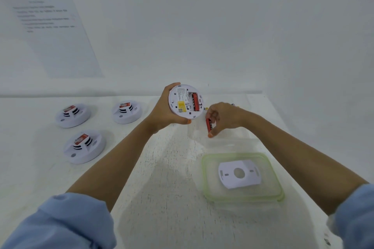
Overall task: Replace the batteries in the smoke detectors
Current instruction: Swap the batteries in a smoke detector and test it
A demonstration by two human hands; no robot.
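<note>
Above white table (166, 168), left hand (162, 113) clasps smoke detector (185, 101); right hand (220, 117) grip pinches red battery (208, 123) just beside it.

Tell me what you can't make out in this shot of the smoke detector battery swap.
All in the head view:
- Sheet on the wall: text too blurred to read.
- Labels inside the held detector: print too small.
- Battery in the right hand: fingers cover part, brand unreadable.
- Small items behind the right hand: hidden by it.
- Clear container past the green-rimmed lid: contents unclear.
</note>
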